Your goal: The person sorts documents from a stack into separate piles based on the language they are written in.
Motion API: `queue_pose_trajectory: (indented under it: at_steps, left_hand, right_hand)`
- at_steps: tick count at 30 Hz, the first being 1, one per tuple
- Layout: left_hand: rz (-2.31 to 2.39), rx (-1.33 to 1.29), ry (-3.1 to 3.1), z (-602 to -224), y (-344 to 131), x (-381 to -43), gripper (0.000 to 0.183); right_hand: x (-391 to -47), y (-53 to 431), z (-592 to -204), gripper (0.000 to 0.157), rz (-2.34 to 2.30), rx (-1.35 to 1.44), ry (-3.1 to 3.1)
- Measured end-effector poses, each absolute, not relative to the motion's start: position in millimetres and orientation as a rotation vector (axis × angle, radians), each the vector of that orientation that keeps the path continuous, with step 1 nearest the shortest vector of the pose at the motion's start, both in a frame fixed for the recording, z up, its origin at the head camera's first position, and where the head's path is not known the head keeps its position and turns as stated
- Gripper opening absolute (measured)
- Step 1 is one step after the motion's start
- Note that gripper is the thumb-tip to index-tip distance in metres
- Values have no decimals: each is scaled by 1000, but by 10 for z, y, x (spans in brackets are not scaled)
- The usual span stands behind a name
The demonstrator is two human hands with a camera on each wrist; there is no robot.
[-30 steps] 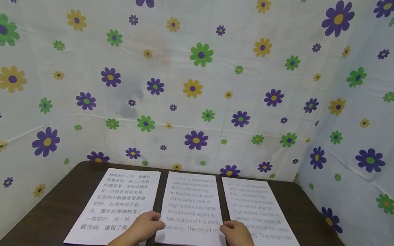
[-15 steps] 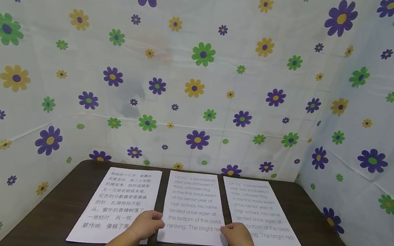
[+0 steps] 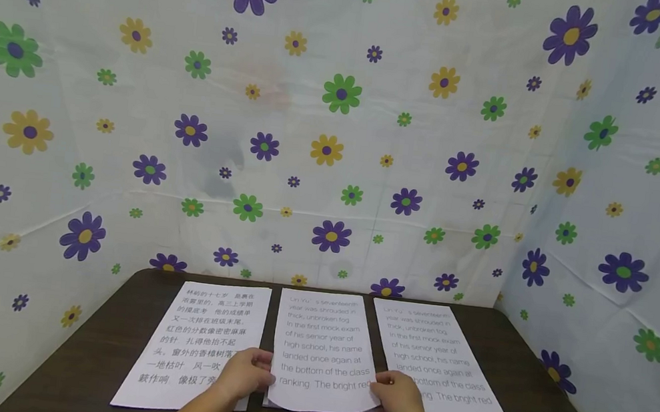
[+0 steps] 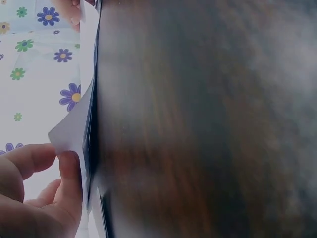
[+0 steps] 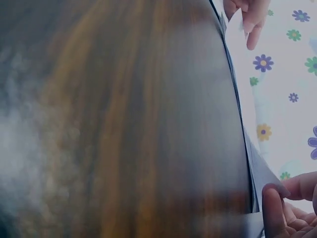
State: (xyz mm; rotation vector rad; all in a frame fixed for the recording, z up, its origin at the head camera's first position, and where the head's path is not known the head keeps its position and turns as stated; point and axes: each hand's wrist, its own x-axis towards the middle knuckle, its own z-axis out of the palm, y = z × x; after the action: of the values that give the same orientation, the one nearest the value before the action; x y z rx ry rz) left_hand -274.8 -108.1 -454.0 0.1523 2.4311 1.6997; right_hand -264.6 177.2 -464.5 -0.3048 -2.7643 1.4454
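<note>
thumb and forefinger of the left hand (image 3: pixel 246 375) are closed in a light pinch on the lower left corner of the middle sheet (image 3: pixel 323 353), and the left wrist view shows that corner bent upward between them; the right hand (image 3: pixel 401 395) pinches the opposite corner the same way, its thumb (image 5: pixel 273 208) against the paper at lower right of the right wrist view. the sheet, printed in english, sits at bottom centre of the head view, its near edge bowed and raised off the paper beneath (image 3: pixel 269 403), which peeks out below it. both grips take only the very corners, so a slip of one thumb could let that side drop, and an uneven lift could crease or twist the page. if a fingertip has caught a second layer, pages might drag along together; how many are pinched i cannot tell. outward, the left page (image 3: pixel 194 346) with chinese print lies at lower left and the right page (image 3: pixel 440 365) at lower right, each partly covered by a hand; a low wrist could nudge either across the dark table (image 3: pixel 72 360). flowered cloth (image 3: pixel 291 115) fills the upper frame.
</note>
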Motion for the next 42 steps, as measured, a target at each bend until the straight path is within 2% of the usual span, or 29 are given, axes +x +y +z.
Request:
queue_pose_trajectory:
  at_steps: [4, 10, 15, 24, 32, 42]
  left_hand:
    - [1708, 98, 2372, -4569, -1061, -2754, 54]
    - [1653, 51, 2386, -4566, -1060, -2755, 39]
    - [1675, 65, 2399, -4546, -1082, -2740, 33]
    - [1760, 134, 2390, -4443, -1066, -2722, 35]
    - [1835, 172, 2344, -4356, -897, -2720, 39]
    - [1877, 217, 2304, -4265, -514, -2798, 31]
  right_hand:
    - [-2635, 1794, -4686, 39, 1623, -328, -2703]
    - [-2620, 1830, -4688, 30, 1716, -360, -2670]
    - [-2613, 1832, -4669, 28, 1689, -351, -2660]
    - [-2575, 1893, -4536, 31, 1661, -374, -2604]
    - [-2560, 2054, -4408, 31, 1659, -377, -2584]
    - [-2555, 2426, -4332, 34, 1629, -464, -2540]
